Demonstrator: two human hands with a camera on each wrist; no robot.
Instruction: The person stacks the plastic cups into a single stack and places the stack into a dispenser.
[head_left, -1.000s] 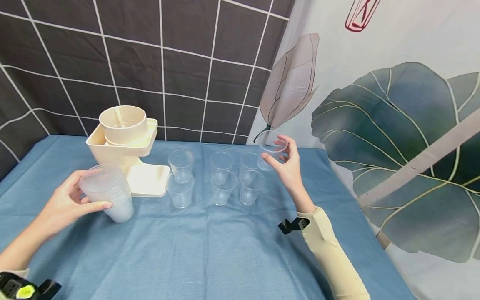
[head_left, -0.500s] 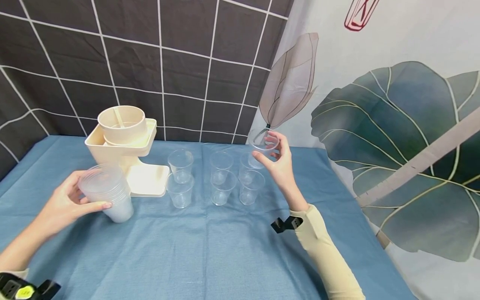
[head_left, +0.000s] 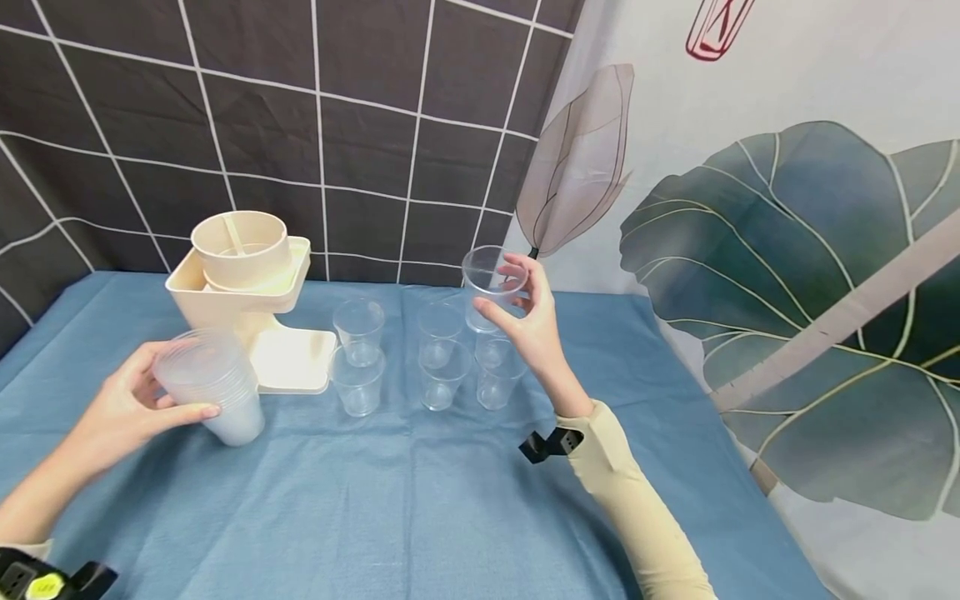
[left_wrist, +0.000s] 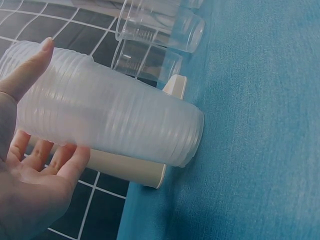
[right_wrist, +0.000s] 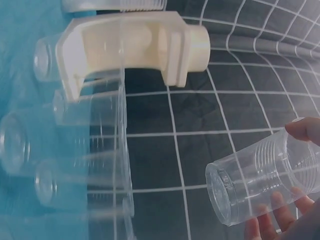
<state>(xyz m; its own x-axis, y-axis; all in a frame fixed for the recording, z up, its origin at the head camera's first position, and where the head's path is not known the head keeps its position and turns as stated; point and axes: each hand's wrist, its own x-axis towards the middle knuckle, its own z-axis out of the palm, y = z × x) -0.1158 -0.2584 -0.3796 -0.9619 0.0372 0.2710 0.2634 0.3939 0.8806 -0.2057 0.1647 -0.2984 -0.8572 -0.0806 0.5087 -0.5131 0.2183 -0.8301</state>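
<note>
My left hand (head_left: 127, 404) grips a tilted stack of nested clear plastic cups (head_left: 213, 387) at the left, thumb on one side and fingers on the other. In the left wrist view the bottom of the stack (left_wrist: 185, 135) is at or just above the cloth; I cannot tell which. A single clear plastic cup (right_wrist: 250, 175) is held between the thumb and fingers of my right hand (head_left: 532, 325), raised above the back row. Several more clear cups stand upright in two rows, among them a front left one (head_left: 358, 383) and a front right one (head_left: 497, 379). The held cup partly hides the back right one.
A cream two-level stand (head_left: 292, 362) with a round divided holder (head_left: 243, 250) on top stands behind the left stack. Blue cloth (head_left: 315, 508) covers the table. A dark gridded curtain (head_left: 375, 167) hangs behind, and a leaf-print curtain (head_left: 750, 333) at the right.
My right hand has moved left with the single cup, from right of the back row to above it. The left hand and its stack have stayed nearly still.
</note>
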